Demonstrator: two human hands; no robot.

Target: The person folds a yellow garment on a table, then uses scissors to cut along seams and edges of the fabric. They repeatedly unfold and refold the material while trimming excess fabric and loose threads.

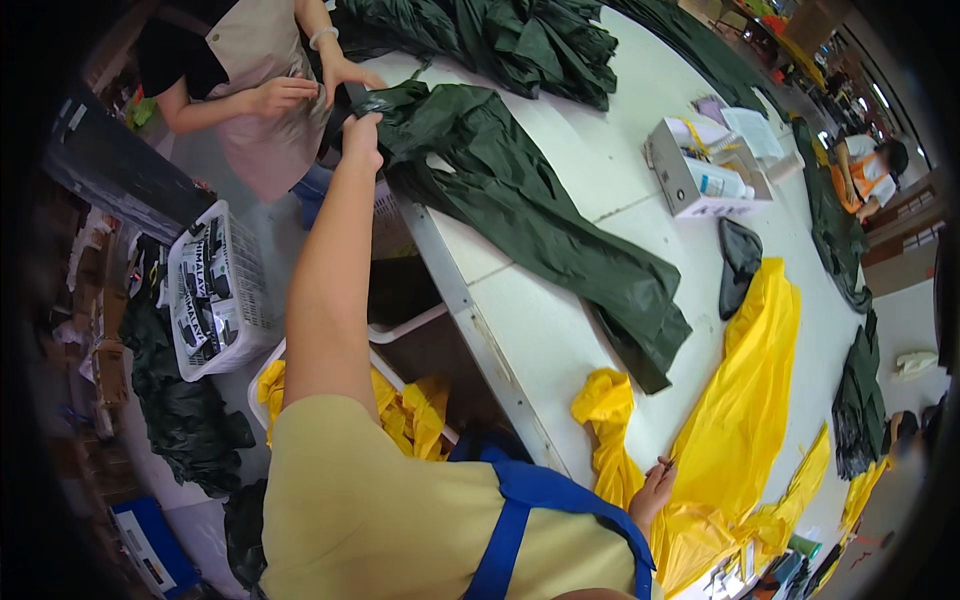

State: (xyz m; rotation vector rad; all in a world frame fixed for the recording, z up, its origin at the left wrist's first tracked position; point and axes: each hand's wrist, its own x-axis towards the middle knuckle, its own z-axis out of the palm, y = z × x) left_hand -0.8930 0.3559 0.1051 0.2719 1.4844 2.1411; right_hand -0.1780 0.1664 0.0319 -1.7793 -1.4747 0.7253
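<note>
Now your left hand (362, 135) grips the green garment (530, 215) at twelve o'clock; your right hand (652, 487) clutches yellow cloth (745, 400). At nine, a white basket (255, 300) holds packets.

Workshop floor, long white table, bright overhead light.
I note the white table (560, 330) running diagonally with a metal edge, a pale grey floor (215, 175) to its left, a white wire basket (222, 290) standing there, a blue box (150, 545) lower left, and ceiling light strips (868, 92) far right over brown shelving.
</note>
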